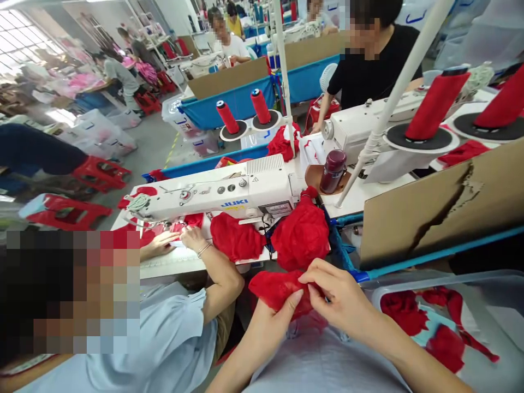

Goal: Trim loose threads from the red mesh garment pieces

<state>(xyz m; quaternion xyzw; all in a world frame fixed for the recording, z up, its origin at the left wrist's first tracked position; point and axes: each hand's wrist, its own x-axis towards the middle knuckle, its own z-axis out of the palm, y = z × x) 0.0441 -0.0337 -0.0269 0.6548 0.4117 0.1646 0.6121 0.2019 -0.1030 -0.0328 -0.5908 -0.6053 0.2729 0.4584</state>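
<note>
Low in the middle of the head view, both my hands hold a piece of red lace fabric (275, 288). My left hand (273, 319) grips it from below, fingers curled into the cloth. My right hand (338, 297) pinches its right edge with thumb and fingers pressed together. Just above them lie bunched heaps of the same red fabric (301, 234), hanging off the edge of a sewing table.
A co-worker in a light blue shirt (164, 333) sits at my left, both hands feeding red cloth under a white Juki sewing machine (216, 196). A clear bin (491, 284) with red pieces stands at my right, below a cardboard panel (442, 202). Red thread cones (436, 103) and more workers fill the rows behind.
</note>
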